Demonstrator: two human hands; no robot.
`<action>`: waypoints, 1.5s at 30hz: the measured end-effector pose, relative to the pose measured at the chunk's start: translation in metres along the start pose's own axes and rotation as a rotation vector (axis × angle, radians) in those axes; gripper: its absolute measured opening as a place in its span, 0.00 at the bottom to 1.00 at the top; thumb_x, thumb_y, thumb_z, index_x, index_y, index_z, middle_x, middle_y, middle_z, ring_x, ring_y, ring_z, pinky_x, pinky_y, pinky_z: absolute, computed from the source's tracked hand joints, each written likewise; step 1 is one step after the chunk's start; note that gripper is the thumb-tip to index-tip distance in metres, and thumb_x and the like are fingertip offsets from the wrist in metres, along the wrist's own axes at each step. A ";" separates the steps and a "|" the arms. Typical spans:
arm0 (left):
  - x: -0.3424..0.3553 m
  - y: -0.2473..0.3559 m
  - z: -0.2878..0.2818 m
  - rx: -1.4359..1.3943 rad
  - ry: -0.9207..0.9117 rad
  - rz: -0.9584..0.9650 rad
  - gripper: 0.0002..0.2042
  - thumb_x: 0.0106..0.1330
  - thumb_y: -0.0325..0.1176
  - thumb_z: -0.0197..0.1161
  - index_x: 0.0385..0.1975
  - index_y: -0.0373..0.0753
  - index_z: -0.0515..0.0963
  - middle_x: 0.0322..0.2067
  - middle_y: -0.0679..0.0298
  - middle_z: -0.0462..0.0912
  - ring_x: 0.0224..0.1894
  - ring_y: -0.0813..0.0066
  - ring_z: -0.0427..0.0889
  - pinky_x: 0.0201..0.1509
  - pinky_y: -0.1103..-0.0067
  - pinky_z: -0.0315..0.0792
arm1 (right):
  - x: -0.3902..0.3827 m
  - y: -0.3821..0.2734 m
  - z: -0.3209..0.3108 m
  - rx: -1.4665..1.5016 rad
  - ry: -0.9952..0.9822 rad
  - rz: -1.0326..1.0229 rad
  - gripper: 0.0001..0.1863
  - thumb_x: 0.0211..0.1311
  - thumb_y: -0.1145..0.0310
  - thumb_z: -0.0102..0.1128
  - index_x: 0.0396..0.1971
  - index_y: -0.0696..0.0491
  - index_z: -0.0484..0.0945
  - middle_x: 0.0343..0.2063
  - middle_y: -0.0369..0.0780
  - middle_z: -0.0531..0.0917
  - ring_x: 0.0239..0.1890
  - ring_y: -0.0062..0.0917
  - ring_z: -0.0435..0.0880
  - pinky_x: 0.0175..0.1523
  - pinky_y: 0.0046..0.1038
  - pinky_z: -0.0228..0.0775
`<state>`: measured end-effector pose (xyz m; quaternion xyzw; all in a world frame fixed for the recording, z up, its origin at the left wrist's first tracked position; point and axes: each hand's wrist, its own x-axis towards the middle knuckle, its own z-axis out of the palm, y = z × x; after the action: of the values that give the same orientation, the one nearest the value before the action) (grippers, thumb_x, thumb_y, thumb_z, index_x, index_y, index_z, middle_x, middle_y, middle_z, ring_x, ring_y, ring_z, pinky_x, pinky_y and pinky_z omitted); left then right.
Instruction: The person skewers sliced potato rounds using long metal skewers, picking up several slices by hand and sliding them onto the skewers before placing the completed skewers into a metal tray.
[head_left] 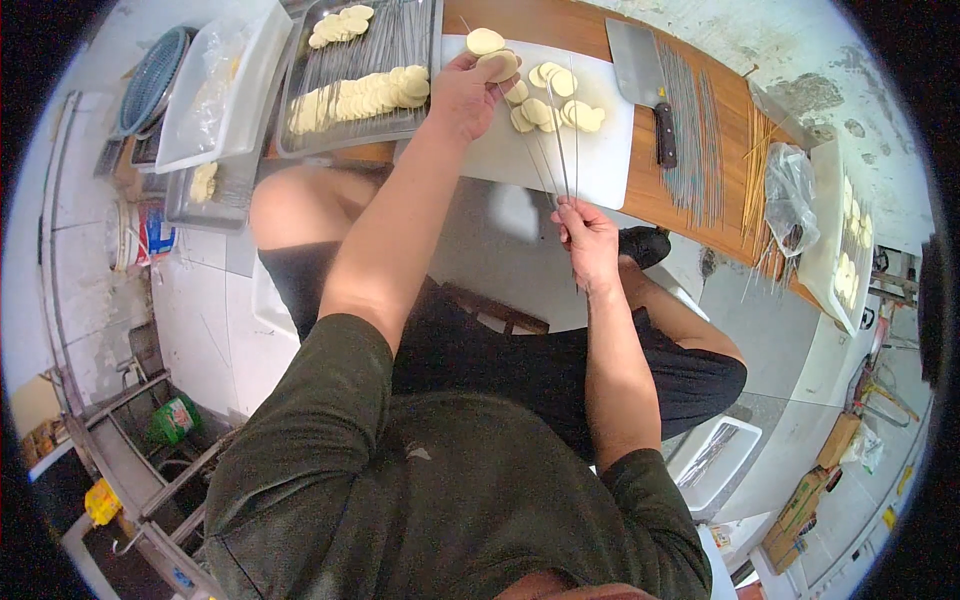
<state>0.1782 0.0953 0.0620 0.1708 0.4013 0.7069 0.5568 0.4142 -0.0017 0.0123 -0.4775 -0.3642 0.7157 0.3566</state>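
Note:
My left hand (466, 98) is closed around pale yellow round slices (487, 42) that look like potato, above the left side of a white cutting board (602, 168). A thin skewer tip shows past the upper slice. Nearer my body, my right hand (588, 240) pinches several thin metal skewers (563, 165), their long ends pointing away over the board. More loose slices (583, 115) lie in small overlapping groups on the board. Left of it, a metal tray (437, 30) bears rows of slices (350, 98) on skewers.
Right of the board lie a cleaver (633, 65), many metal skewers (690, 140) and bamboo sticks (757, 170). Beyond them are a clear plastic bag (790, 190) and a white tray (828, 240) with slices. A white bin (215, 90) stands at the left, beside a blue basket (155, 80).

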 end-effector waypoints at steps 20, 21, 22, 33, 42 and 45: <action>0.000 -0.001 0.005 0.010 0.033 0.007 0.13 0.62 0.19 0.57 0.47 0.29 0.69 0.43 0.57 0.77 0.44 0.63 0.80 0.50 0.72 0.77 | -0.002 -0.002 0.005 -0.032 0.032 -0.019 0.08 0.61 0.70 0.58 0.34 0.59 0.81 0.22 0.32 0.79 0.18 0.09 0.66 0.23 0.15 0.58; 0.000 -0.001 0.005 0.010 0.034 0.007 0.13 0.62 0.19 0.57 0.47 0.29 0.69 0.43 0.57 0.77 0.44 0.63 0.80 0.50 0.72 0.77 | -0.003 -0.003 0.005 -0.032 0.031 -0.019 0.08 0.61 0.70 0.58 0.34 0.59 0.81 0.22 0.32 0.79 0.18 0.09 0.66 0.23 0.15 0.58; 0.000 -0.001 0.005 0.007 0.032 0.010 0.14 0.61 0.19 0.57 0.47 0.30 0.69 0.43 0.57 0.77 0.44 0.63 0.80 0.50 0.72 0.77 | -0.003 -0.004 0.005 -0.025 0.027 -0.015 0.08 0.61 0.70 0.58 0.34 0.59 0.81 0.22 0.32 0.79 0.18 0.09 0.66 0.23 0.15 0.58; -0.004 -0.010 0.010 0.067 0.025 0.026 0.14 0.61 0.23 0.59 0.46 0.30 0.71 0.43 0.59 0.79 0.46 0.65 0.80 0.51 0.74 0.77 | -0.003 -0.002 0.006 -0.023 0.017 0.003 0.08 0.62 0.70 0.57 0.38 0.58 0.79 0.24 0.32 0.79 0.20 0.09 0.68 0.23 0.13 0.56; -0.009 -0.018 0.014 0.102 -0.007 -0.010 0.14 0.60 0.25 0.62 0.46 0.32 0.72 0.42 0.60 0.80 0.45 0.68 0.80 0.48 0.75 0.77 | -0.002 0.000 0.010 0.030 0.035 -0.045 0.08 0.62 0.72 0.55 0.36 0.59 0.80 0.24 0.33 0.80 0.19 0.09 0.67 0.23 0.13 0.58; -0.011 -0.018 0.017 0.074 0.008 -0.056 0.15 0.60 0.22 0.60 0.46 0.33 0.71 0.42 0.59 0.78 0.44 0.69 0.80 0.48 0.75 0.79 | -0.001 0.000 0.009 0.027 0.050 -0.030 0.08 0.62 0.72 0.56 0.36 0.59 0.80 0.23 0.33 0.80 0.19 0.09 0.67 0.24 0.13 0.58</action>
<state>0.2050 0.0925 0.0608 0.1772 0.4342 0.6763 0.5681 0.4064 -0.0040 0.0154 -0.4847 -0.3526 0.7031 0.3827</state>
